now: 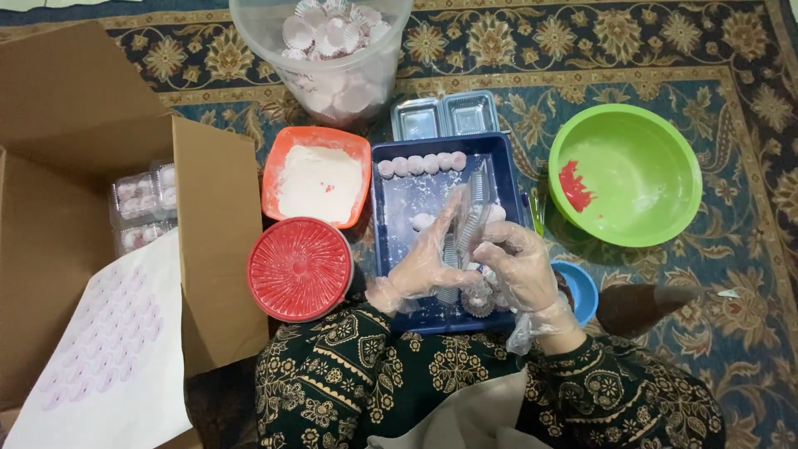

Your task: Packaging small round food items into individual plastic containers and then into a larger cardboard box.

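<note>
Both hands in loose clear plastic gloves, over the blue rectangular plastic tray (391, 241). Left hand (426, 264) and right hand (522, 270) each closed on a clear hinged plastic container (470, 212), held tilted on edge. Container contents unreadable through glare. Pink round sweets (421, 164) line the tray's far wall; nearer ones hidden by hands.

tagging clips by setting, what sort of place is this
Probably a home floor used for making sweets: a patterned carpet under everything, a blue tray with pale dough balls, and a cardboard box beside it.
</note>
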